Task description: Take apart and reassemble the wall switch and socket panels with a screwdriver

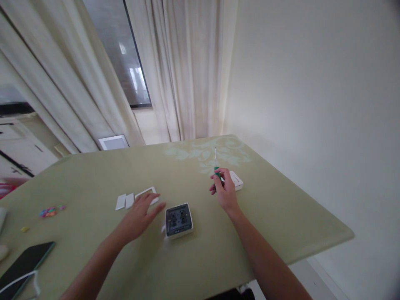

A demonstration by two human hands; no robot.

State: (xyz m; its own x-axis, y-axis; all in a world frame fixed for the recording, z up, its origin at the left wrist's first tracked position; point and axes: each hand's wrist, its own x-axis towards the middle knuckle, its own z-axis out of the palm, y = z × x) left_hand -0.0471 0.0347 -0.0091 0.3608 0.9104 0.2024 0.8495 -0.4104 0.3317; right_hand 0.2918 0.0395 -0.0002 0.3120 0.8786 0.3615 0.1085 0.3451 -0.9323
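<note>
My right hand (225,189) is wrapped round the green handle of a screwdriver (216,168), whose metal shaft points up and away from me. Just behind that hand lies a white box-like piece (236,180), partly hidden by it. My left hand (142,214) hovers with fingers spread, holding nothing, near a white rectangular frame (153,191). Two white flat plates (121,202) lie to the left of that frame, partly behind the hand. Between my hands sits a square switch unit (179,221) with a dark inner face and a white rim.
A green cloth covers the table (93,175), which meets a wall on the right. At the left are a dark tablet or phone (26,264), a white cable (21,277) and small colourful bits (50,211). Curtains (190,71) hang behind.
</note>
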